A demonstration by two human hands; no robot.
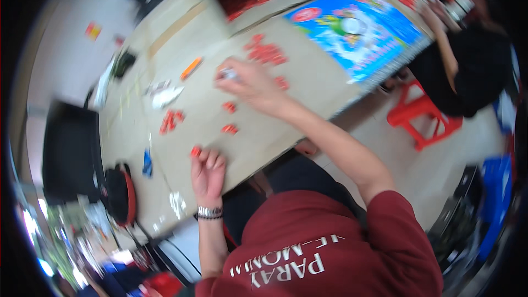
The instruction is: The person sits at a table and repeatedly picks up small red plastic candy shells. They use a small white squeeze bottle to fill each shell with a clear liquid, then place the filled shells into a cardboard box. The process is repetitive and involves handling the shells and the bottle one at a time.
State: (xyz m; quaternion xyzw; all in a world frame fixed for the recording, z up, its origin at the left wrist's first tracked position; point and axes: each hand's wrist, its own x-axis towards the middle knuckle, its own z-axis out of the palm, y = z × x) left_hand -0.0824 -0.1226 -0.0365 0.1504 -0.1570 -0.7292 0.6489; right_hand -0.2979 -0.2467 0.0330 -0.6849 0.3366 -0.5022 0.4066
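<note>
Left hand (208,171) pinching red piece (195,152), right hand (246,83) blurred — grip unclear

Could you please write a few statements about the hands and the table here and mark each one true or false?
1. The left hand holds a small red piece at its fingertips. True.
2. The right hand rests in the person's lap. False: it is stretched out over the table.
3. A bracelet sits on the left wrist. True.
4. The stool beside the table is green. False: it is red.
5. An orange pen-like object lies on the table. True.
</note>
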